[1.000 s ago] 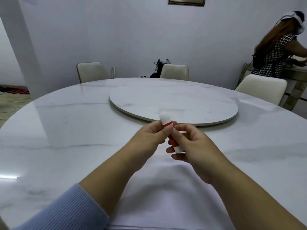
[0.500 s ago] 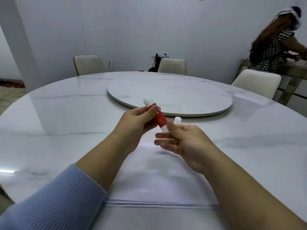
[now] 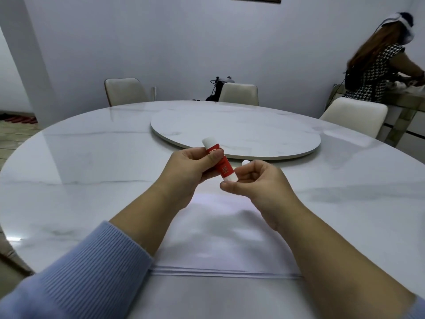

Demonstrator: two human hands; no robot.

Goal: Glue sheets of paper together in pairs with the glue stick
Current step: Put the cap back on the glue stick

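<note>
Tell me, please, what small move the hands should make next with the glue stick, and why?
Probably twist the stick's base. The left hand holds the red glue stick above the stack of paper, its white lower end at the right hand. A small white piece, likely the cap, shows at the right hand, so the glue may need winding out before spreading.

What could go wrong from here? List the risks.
1. The left hand pinches the glue stick only mid-barrel, so it may slip while being twisted.
2. The cap sits loosely in the right hand and could drop and roll.
3. The paper lies unpinned and could shift under the forearms.
</note>
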